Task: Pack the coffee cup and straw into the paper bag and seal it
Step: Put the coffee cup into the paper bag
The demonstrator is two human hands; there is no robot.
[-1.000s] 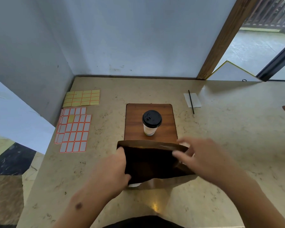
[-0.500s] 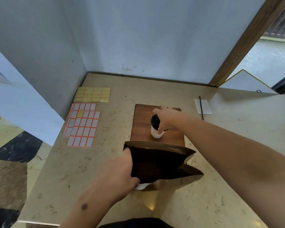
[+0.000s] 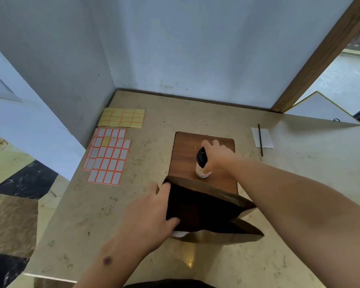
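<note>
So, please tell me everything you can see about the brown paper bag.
The paper bag is brown, looks like kraft paper, and stands on the beige counter with its mouth open; the inside is dark. Its far edge overlaps the near end of the wooden board. The left hand grips its left rim, thumb inside. A side fold points out at the lower right. Something white shows under its near left corner. The coffee cup is not yet inside.

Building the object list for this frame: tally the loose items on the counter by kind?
White paper coffee cup with black lid: 1
Brown paper bag: 1
Thin black straw: 1
White paper napkin: 1
Brown wooden board: 1
Label sticker sheets, yellow and white: at least 2
Total: at least 7
</note>
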